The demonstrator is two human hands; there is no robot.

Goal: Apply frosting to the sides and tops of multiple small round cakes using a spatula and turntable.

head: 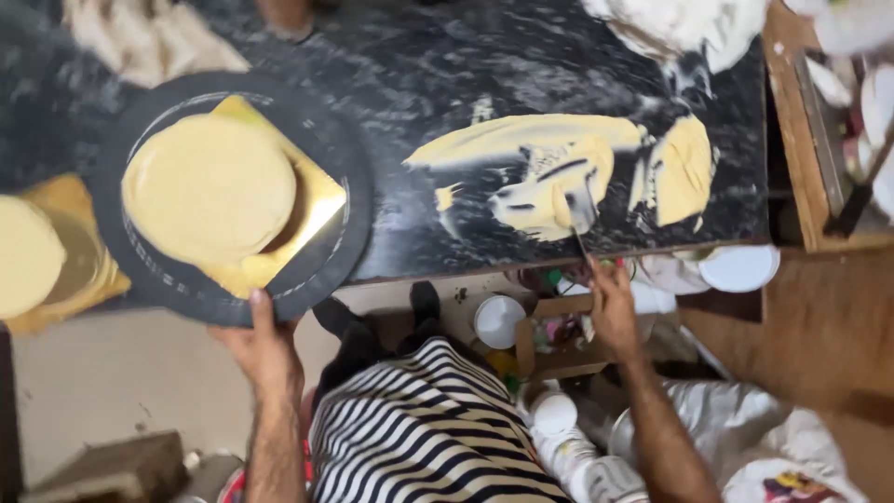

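A round cake coated in pale yellow cream (210, 186) sits on a gold square board (321, 200) on a dark round turntable (349, 233). My left hand (261, 343) grips the turntable's near rim. My right hand (610, 307) holds a palette knife (579, 219) whose blade lies in yellow cream (549, 172) smeared across the black marble counter (438, 74).
A second yellow cake on a gold board (28, 256) stands at the far left. White cream (684, 28) is piled at the counter's back right. Below the counter edge are white tubs (498, 321), a cardboard box (559, 340), a white plate (740, 268) and plastic bags (745, 438). A wooden frame (810, 140) stands at right.
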